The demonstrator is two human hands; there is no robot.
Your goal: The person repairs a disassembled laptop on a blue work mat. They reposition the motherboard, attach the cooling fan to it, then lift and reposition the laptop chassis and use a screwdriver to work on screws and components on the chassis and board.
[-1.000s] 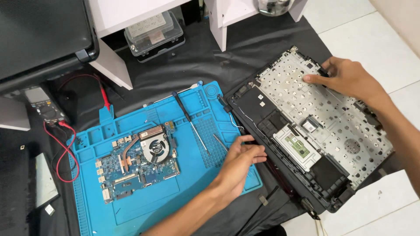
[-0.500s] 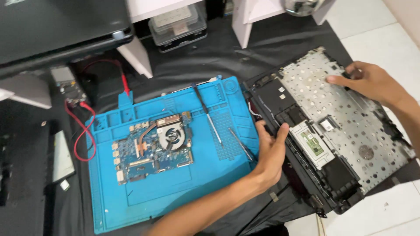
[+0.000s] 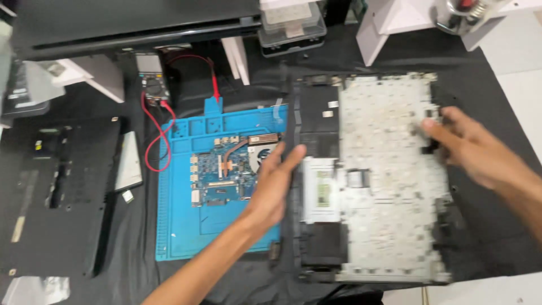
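Black plastic framed the laptop case point(image 3: 319, 118), which lay inside-up on the dark tabletop point(image 3: 497, 101), its pale metal plate dotted with holes. The left hand point(image 3: 276, 181) gripped its left edge over the blue mat point(image 3: 186, 226); the right hand point(image 3: 468, 149), blurred, held the right edge. 1 white rectangular label point(image 3: 323, 192) sat near the left hand.

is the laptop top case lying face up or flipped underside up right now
Underside up. The laptop top case shows the bare metal keyboard backing and the touchpad's back, no keys. The left hand and right hand hold its edges.
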